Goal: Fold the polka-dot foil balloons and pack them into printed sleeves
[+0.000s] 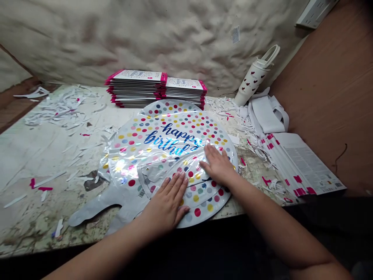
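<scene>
Hands (pixel 166 204) flat on creased, shiny, rounded balloon (pixel 171 140), seemingly foil

A heart-patterned white tumbler (pixel 253 81) stands on the tabletop (pixel 17 153), paper scraps (pixel 62 105) strewn about, a white socket panel (pixel 316 13) higher up.
</scene>
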Demonstrator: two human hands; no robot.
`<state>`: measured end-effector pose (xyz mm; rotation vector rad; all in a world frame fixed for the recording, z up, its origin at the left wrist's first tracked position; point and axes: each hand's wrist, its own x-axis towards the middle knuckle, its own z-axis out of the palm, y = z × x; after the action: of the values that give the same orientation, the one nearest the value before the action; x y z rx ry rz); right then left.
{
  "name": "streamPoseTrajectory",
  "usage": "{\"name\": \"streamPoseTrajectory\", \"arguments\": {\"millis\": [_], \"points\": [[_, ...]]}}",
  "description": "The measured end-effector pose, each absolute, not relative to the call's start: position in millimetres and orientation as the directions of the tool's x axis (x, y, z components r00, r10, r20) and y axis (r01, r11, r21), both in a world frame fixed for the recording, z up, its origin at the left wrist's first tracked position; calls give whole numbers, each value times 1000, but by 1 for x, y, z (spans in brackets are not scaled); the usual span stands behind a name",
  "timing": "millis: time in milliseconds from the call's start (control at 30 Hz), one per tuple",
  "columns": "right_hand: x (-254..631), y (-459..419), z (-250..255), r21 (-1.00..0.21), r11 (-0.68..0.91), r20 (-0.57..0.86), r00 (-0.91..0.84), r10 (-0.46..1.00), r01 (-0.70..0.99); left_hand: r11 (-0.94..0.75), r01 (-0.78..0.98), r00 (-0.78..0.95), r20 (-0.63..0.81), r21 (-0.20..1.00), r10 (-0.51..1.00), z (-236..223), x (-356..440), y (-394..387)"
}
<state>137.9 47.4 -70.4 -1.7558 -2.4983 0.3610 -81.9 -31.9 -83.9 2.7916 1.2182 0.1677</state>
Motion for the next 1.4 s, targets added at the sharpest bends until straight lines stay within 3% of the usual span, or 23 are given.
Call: {"name": "streamPoseTrajectory", "arguments": {"millis": [67, 200, 333, 467, 533, 600, 667, 733, 867, 933, 1000, 1067, 1100, 1200, 1300, 1400], "points": [[149, 45, -64, -219, 368, -44, -385, 922, 904, -676, 726, 674, 61, 128, 736, -84, -82, -32], [157, 27, -51, -99, 736, 70, -733, 676, 670, -684, 717, 686, 34, 136, 726, -77, -82, -31], [146, 7, -43, 18, 760, 225, -743, 630, 650, -633, 758, 642, -10, 156, 767, -65, -74, -28], [146, -17, -41, -18, 879, 464, -775, 430, 477, -506, 855, 509, 1, 108, 861, -63, -70, -23], [157, -22, -48, -147, 823, 534, -657, 533, 548, -536, 831, 538, 32, 151, 842, -66, -74, -19], [171, -22, -61, -323, 652, 490, -468, 735, 686, -611, 752, 610, 91, 248, 787, -69, -79, -15], [181, -18, -72, -420, 543, 418, -376, 827, 728, -698, 633, 709, 113, 336, 697, -70, -81, -11], [185, -14, -77, -379, 644, 423, -495, 759, 665, -771, 513, 815, 67, 377, 575, -68, -80, -7], [181, -13, -71, -199, 897, 338, -831, 442, 395, -850, 403, 906, -15, 339, 423, -64, -77, -7], [180, -13, -67, -276, 893, 287, -856, 430, 356, -862, 410, 893, 62, 300, 446, -66, -80, -13], [180, -10, -64, -433, 816, 242, -823, 513, 382, -832, 456, 832, 179, 316, 524, -66, -83, -19], [179, -4, -61, -619, 645, 123, -756, 643, 448, -714, 538, 716, 204, 448, 667, -63, -85, -22], [177, 1, -60, -701, 519, 41, -699, 714, 489, -611, 576, 650, 147, 543, 745, -59, -85, -20], [166, 21, -56, -839, 119, -213, -521, 827, 531, -141, 672, 438, -237, 727, 867, -42, -80, -4], [154, 43, -52, -783, -99, -380, -347, 857, 614, 328, 652, 249, -602, 684, 759, -30, -72, 22], [143, 54, -45, -663, -153, -388, -162, 907, 733, 584, 570, 163, -776, 578, 609, -27, -65, 41]]}}
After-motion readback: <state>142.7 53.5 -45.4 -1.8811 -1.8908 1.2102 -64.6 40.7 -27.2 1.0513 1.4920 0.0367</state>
